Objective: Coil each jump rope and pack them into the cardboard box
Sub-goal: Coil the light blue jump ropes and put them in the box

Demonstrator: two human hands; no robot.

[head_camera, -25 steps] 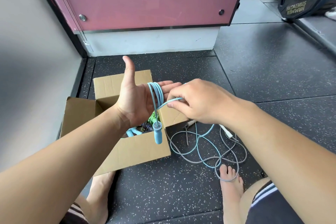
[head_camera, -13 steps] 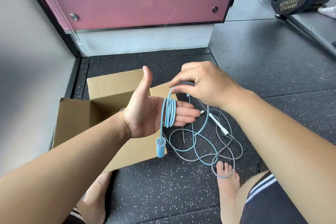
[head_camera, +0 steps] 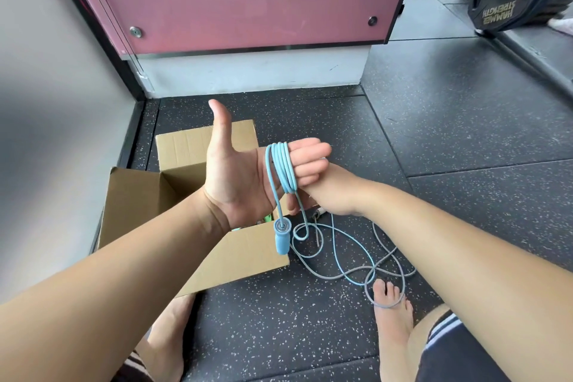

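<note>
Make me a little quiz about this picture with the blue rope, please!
1. True or false: the blue rope is wound round the fingers of the left hand.
2. Where is the handle? A: inside the box. B: hanging in the air under the left hand. C: lying flat on the floor.
3. Fill in: a second rope lies on the floor, tangled with the blue one. Its colour is ___.

Key: 1 true; 2 B; 3 grey.
</note>
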